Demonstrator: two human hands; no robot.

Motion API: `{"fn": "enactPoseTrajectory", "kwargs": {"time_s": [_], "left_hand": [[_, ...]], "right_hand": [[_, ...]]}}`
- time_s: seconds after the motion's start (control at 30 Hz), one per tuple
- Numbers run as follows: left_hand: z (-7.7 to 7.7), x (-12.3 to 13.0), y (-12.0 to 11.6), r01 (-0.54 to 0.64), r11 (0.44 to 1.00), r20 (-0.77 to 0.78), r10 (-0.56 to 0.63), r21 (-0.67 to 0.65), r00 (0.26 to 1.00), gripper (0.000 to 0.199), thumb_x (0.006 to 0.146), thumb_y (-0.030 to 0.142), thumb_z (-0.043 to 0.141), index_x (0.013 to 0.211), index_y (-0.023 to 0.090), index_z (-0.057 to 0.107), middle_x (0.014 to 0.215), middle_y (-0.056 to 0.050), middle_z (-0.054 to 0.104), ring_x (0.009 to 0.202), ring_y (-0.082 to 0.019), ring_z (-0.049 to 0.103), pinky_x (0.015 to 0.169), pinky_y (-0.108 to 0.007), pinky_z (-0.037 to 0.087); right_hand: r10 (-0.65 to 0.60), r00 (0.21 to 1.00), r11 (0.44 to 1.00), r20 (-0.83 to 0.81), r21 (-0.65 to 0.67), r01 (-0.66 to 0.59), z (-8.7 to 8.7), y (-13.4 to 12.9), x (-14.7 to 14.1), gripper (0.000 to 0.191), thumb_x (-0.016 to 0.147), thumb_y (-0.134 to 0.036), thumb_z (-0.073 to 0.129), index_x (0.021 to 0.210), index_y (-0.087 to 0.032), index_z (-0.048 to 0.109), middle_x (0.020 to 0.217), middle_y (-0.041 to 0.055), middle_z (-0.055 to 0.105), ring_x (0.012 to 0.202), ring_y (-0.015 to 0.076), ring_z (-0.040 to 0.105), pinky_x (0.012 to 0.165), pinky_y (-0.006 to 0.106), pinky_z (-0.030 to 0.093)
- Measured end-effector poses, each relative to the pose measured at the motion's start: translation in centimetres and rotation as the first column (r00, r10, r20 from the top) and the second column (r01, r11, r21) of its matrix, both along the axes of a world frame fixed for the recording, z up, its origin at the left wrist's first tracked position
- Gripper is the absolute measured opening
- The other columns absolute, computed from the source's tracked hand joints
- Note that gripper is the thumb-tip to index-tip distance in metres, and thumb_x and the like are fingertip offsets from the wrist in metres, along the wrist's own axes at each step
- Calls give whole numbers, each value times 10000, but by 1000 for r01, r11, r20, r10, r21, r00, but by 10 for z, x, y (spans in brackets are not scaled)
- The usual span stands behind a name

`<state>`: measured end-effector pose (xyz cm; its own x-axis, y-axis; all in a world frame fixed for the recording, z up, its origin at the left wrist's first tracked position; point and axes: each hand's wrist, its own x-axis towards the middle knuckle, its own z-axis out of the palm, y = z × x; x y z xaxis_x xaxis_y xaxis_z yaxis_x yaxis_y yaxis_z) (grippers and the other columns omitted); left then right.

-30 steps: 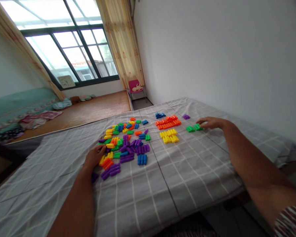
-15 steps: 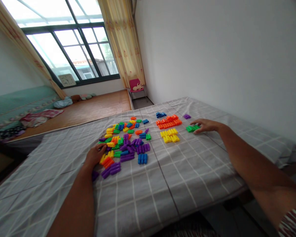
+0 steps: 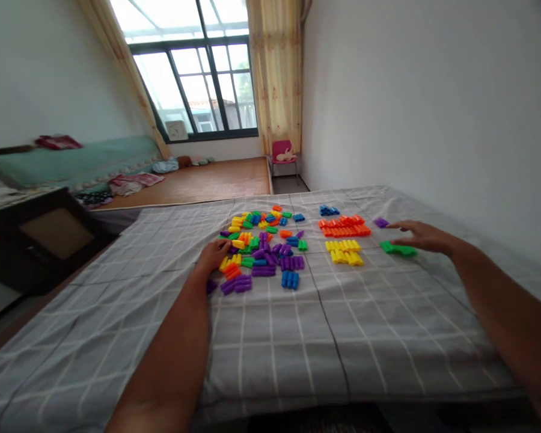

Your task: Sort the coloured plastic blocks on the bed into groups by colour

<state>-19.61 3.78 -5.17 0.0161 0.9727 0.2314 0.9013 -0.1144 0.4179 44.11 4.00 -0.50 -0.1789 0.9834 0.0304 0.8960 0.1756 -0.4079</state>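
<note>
At our far left we see a dark cabinet (image 3: 9, 252), and behind it a low platform (image 3: 216, 177) with a brown mat top runs toward the window (image 3: 198, 90). Nearer to us, a grey checked cloth (image 3: 270, 355) covers the surface we work on. Our left hand (image 3: 214, 255) rests at the left edge of a mixed spread of plastic pieces (image 3: 271, 259), its fingertips among yellow, orange and purple ones; we cannot tell whether they pinch any. The spread lies loosely jumbled, with a set of blue pieces (image 3: 290, 280) side by side at its near right edge. Past a strip of bare cloth, we have pieces grouped by colour: a small blue cluster (image 3: 329, 210) farthest off, orange rows (image 3: 345, 227) in front of it, then yellow rows (image 3: 344, 252) nearest us. Farther right lie a purple clump (image 3: 381, 222) and, closer to us, a green row (image 3: 397, 248). Our right hand (image 3: 415, 233) hangs by both, fingers stretched out and loosely spread, the tips just beside the purple; we cannot tell if they touch it.
</note>
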Motion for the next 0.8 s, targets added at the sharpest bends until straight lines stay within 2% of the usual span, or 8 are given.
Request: {"fn": "enactPoseTrajectory", "kwargs": {"time_s": [0.1,0.2,0.3,0.37,0.47,0.6,0.7,0.8], "left_hand": [[0,2,-1,7,1000,44,-8,14,999,466,885,463,384,927,158,734,843,-68,726,768,-193,623,642,-248,413],[0,3,-2,22,999,67,-24,28,997,483,895,453,360,851,142,727,778,-71,707,699,-181,594,599,-252,374],[-2,5,-2,46,998,68,-49,40,997,463,900,431,369,817,145,722,768,-74,699,679,-172,579,594,-255,354],[-3,5,-2,65,997,90,-69,39,994,434,899,416,389,823,152,726,772,-71,700,682,-170,580,596,-256,351],[-3,5,-2,61,997,145,-67,43,987,377,887,387,438,843,159,735,785,-70,706,696,-171,587,604,-257,357],[-3,4,-4,47,998,206,-56,47,977,343,887,366,474,830,153,737,788,-77,710,701,-170,593,619,-256,373],[-3,3,-6,47,998,198,-56,48,979,352,896,363,474,818,143,738,758,-87,702,686,-172,591,616,-259,373],[-2,3,-8,42,998,153,-49,45,987,369,906,372,461,845,140,741,795,-98,709,706,-176,599,613,-256,373]], "right_hand": [[89,996,991,7,105,-89,24,4,-54,496,779,-528,570,1164,-227,657,1194,133,650,1023,316,621,916,460,478],[300,953,953,-52,63,-296,36,1,-138,413,816,-496,555,1142,-269,667,1162,69,676,1018,265,630,899,385,493],[478,877,877,-36,75,-475,29,1,-223,333,829,-427,579,1097,-259,683,1072,44,707,925,219,656,831,329,505],[550,835,831,1,100,-547,20,10,-270,286,827,-360,599,1074,-247,691,1030,38,718,886,205,663,816,318,498],[562,824,811,70,153,-565,8,37,-325,268,832,-260,593,1077,-219,693,1039,53,719,887,204,666,832,319,485],[439,879,845,183,249,-474,5,87,-380,359,824,-122,546,1156,-176,671,1119,90,697,1038,245,624,940,351,441],[383,902,860,199,280,-427,1,118,-409,436,796,-58,537,1204,-167,647,1193,99,668,1121,253,581,1010,354,396],[454,872,843,183,228,-487,-7,137,-427,504,729,-87,632,1225,-172,624,1256,115,631,1166,277,555,1024,387,391]]}}
